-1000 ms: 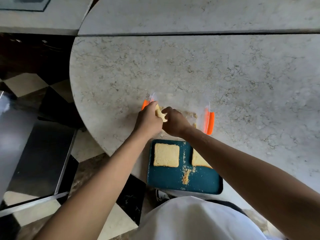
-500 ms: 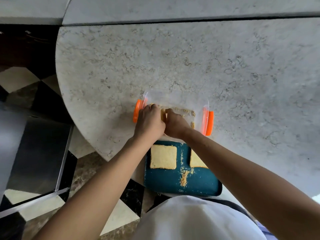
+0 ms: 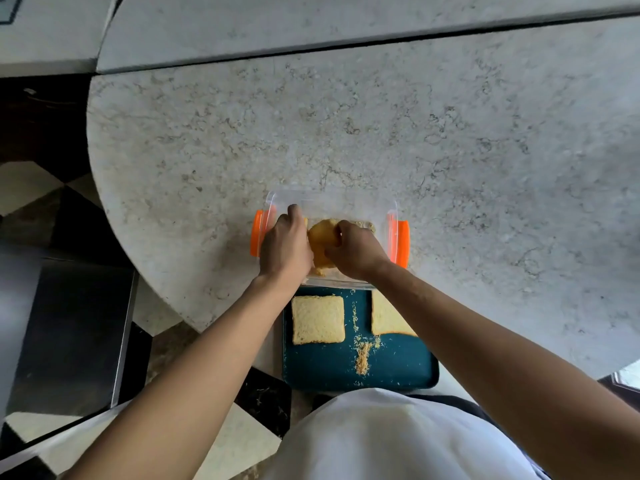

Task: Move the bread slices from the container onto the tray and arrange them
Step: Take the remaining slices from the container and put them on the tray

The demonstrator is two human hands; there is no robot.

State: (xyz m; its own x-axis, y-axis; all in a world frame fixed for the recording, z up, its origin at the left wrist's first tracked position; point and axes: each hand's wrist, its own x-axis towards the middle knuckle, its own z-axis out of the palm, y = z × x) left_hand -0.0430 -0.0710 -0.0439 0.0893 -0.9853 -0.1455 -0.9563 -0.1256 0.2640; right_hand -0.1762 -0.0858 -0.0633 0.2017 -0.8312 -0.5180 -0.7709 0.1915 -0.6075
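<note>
On the round grey marble table [image 3: 381,140] we see, from the head camera, a clear plastic container with orange side clips [image 3: 398,233]. Both of our hands are inside it. Our left hand [image 3: 285,244] and our right hand [image 3: 356,249] have their fingers closed on one soft yellow bread slice [image 3: 320,242]. Half a second ago the slice was almost hidden under our hands. Now it shows more and looks bent and lifted between them. We think this means it is coming out and can go on the tray next. Just in front of the container sits the dark teal tray [image 3: 398,368]. Two square bread slices lie flat on it, one on the left [image 3: 318,319] and one on the right [image 3: 386,318], partly under our arm. A little pile of crumbs [image 3: 363,358] lies between them.
</note>
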